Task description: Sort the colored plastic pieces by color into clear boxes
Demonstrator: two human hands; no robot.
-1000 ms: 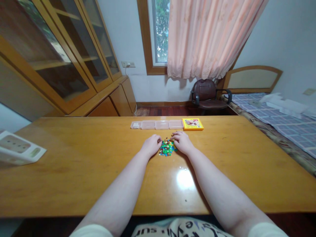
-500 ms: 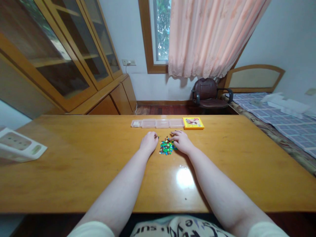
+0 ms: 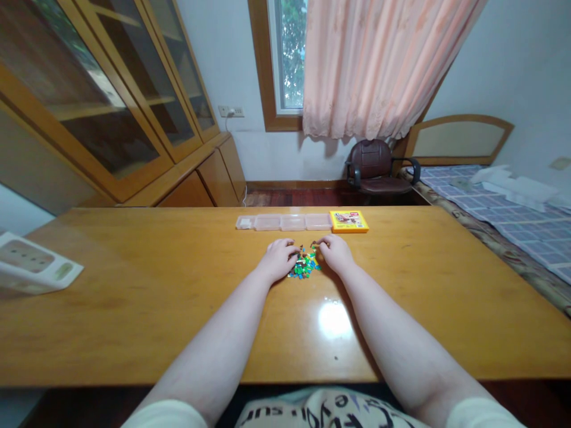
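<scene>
A small pile of tiny coloured bricks point(image 3: 304, 265), mostly green, blue and brown, lies on the wooden table point(image 3: 134, 297). My left hand point(image 3: 280, 259) rests on the pile's left side with curled fingers touching the bricks. At the right side my right hand point(image 3: 335, 252) has its fingertips bent down onto the top of the pile. What either hand pinches is too small to make out. Behind the pile lie a clear compartment tray point(image 3: 284, 222) and a yellow box point(image 3: 348, 220).
A white booklet or carton point(image 3: 31, 270) lies at the table's left edge. Glass-fronted wooden cabinets point(image 3: 111, 101) stand on the left. A brown chair point(image 3: 378, 168) and a bed point(image 3: 508, 208) stand beyond the table on the right, under a window with a pink curtain point(image 3: 379, 65).
My left hand moved right, back onto the pile's left edge. My right hand shifted slightly right and forward. The pile looks a little more gathered.
</scene>
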